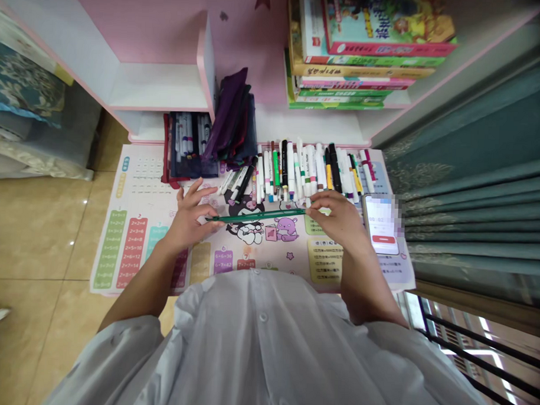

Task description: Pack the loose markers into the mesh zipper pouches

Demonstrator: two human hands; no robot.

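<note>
A slim green pouch (260, 216), seen almost edge-on, stretches between my two hands above the printed desk mat. My left hand (192, 214) pinches its left end between thumb and index finger, the other fingers spread. At the opposite end, my right hand (335, 219) grips the corner with its fingertips. Just beyond the pouch lies a row of markers (309, 171), mostly white with coloured bands, some black, green or yellow. Whether anything is inside the pouch cannot be made out.
Purple and dark folded pouches (231, 118) are heaped beside a dark blue pouch holding markers (183, 140). A phone (382, 224) lies at the mat's right side. Books (354, 81) are stacked on the shelf behind. A teal curtain (470, 168) hangs at the right.
</note>
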